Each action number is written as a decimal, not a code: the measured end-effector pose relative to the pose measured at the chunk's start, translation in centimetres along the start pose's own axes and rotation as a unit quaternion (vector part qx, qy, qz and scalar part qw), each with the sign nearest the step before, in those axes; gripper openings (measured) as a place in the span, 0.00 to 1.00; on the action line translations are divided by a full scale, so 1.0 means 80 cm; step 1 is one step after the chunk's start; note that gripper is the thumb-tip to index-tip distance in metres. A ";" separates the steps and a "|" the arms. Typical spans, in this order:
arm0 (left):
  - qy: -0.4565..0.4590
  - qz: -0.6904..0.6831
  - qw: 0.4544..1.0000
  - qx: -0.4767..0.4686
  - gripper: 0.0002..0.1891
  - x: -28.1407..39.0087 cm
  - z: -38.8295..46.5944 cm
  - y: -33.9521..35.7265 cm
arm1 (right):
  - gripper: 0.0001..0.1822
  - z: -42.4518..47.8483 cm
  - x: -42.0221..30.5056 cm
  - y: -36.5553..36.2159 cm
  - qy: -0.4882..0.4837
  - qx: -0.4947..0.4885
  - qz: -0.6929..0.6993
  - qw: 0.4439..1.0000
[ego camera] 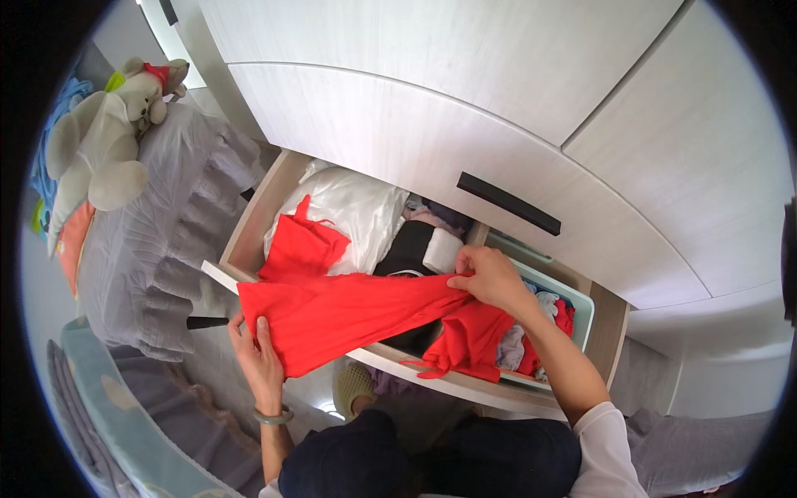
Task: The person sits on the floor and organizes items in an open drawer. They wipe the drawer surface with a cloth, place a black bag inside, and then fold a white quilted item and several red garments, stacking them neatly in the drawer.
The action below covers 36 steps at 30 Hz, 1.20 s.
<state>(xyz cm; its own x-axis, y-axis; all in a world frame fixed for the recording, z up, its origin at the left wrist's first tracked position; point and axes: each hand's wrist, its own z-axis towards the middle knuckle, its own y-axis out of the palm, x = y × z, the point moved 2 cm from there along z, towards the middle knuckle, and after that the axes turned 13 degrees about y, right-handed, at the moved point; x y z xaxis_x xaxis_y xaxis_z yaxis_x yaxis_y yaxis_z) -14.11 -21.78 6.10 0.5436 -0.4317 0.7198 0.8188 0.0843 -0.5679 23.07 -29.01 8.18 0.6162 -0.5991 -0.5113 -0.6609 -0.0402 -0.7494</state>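
A red cloth garment [348, 311] is stretched between my two hands over the front part of an open wooden drawer [398, 364]. My left hand [260, 358] grips its left end, just outside the drawer. My right hand [489, 277] pinches its right end between thumb and fingers. More red fabric, with thin ties, hangs below my right hand and lies at the drawer's left. Under the cloth in the drawer are a white plastic bag [355, 199], a black folded item [408, 246] and a white rolled cloth [443, 250]. What lies directly beneath the garment is hidden.
A pale green bin [585, 311] with small clothes fills the drawer's right side. Behind rises a white cabinet front with a black handle [509, 203]. Plush toys [115, 137] sit on a bed with a grey ruffled cover [168, 230] at left. A green slipper [353, 387] is below.
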 end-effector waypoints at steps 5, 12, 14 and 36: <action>-0.017 -0.030 0.999 0.013 0.12 -0.005 -0.005 0.001 | 0.11 0.006 0.013 -0.001 -0.102 0.086 0.004 0.991; 0.006 -0.010 1.000 0.015 0.12 -0.009 -0.002 -0.003 | 0.16 0.001 0.007 0.003 -0.222 -0.009 -0.112 0.969; -0.001 -0.021 0.999 0.030 0.13 -0.008 0.003 -0.008 | 0.15 0.003 0.015 -0.010 -0.159 -0.103 0.036 0.981; 0.015 -0.159 0.987 -0.029 0.17 -0.002 0.058 0.043 | 0.07 -0.104 0.192 -0.103 0.177 -0.218 0.423 0.861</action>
<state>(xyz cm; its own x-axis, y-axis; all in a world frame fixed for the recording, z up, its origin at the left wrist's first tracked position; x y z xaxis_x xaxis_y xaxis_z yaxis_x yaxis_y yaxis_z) -10.54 -17.28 5.92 0.2542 -0.4551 0.8534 0.9345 -0.1118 -0.3380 34.40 -44.55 9.96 -0.2841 -0.7647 -0.5784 -0.9547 0.2814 0.0968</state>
